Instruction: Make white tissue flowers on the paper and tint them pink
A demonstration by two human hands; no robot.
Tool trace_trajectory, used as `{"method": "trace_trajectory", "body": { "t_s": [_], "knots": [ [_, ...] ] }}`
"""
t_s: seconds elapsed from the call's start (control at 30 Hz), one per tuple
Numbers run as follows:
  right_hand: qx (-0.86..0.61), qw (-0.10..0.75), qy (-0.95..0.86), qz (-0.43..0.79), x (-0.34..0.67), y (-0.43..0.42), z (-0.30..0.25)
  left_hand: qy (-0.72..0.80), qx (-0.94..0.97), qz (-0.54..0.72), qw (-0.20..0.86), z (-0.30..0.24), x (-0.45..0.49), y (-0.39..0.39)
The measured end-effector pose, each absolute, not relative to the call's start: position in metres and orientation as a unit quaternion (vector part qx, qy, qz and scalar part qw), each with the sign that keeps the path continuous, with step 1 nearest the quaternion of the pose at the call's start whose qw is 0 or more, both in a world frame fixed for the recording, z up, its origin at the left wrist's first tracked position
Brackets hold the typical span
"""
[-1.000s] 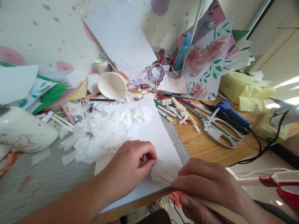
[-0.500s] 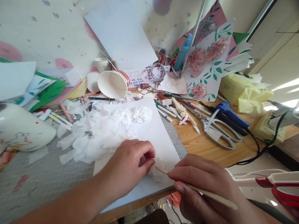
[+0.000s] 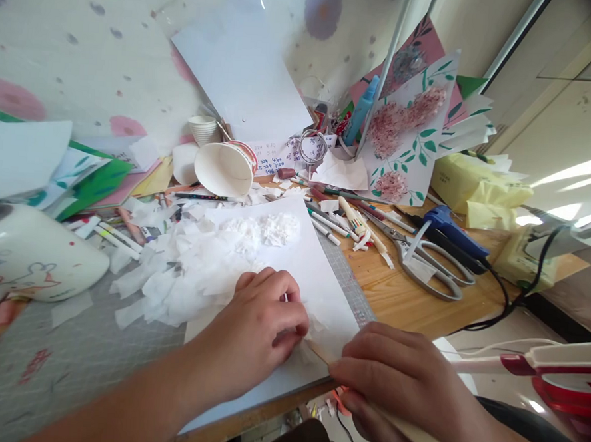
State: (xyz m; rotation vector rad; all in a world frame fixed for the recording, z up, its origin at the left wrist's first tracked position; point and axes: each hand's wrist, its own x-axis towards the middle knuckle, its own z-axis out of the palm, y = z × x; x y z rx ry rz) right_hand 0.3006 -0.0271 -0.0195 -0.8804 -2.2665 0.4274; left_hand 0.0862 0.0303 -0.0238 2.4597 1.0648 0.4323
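My right hand point(image 3: 400, 381) is closed around a thin wooden stick point(image 3: 320, 351), whose tip points left toward my other hand. Thumb and fingers of my left hand point(image 3: 269, 326) are pinched together at that tip, on a thin piece of white tissue paper point(image 3: 309, 363) that is partly hidden. Both hands are above the near part of a white sheet of paper point(image 3: 325, 276). Farther up the sheet sit ruffled white paper clusters point(image 3: 279, 229). Left of them lies a loose heap of cut white tissue squares point(image 3: 172, 273).
A grey cutting mat point(image 3: 91, 362) lies under the sheet. A white bottle point(image 3: 38, 248) lies at left, a tipped paper cup point(image 3: 223, 168) behind. To the right are markers point(image 3: 325, 233), large scissors point(image 3: 433, 269) and a blue glue gun point(image 3: 455, 231) with a black cord.
My left fingers have curled further in around the stick's tip. My right hand has turned slightly and lowered, with the stick's rear end now blurred.
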Motion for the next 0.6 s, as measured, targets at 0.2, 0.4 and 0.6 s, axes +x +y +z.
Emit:
{"method": "trace_trajectory", "body": {
  "t_s": [0.2,0.4,0.6],
  "knots": [
    [-0.381,0.337,-0.847,0.153,0.31,-0.033,-0.002,0.387,0.886,0.135,0.215,-0.023,0.083,0.029],
    [-0.366,0.329,-0.856,0.161,0.304,-0.032,-0.005,0.407,0.884,0.172,0.152,-0.009,0.068,0.039],
    [-0.321,0.371,-0.861,0.136,0.303,-0.021,-0.001,0.555,0.788,0.248,0.098,0.027,0.009,0.053]
  ]
}}
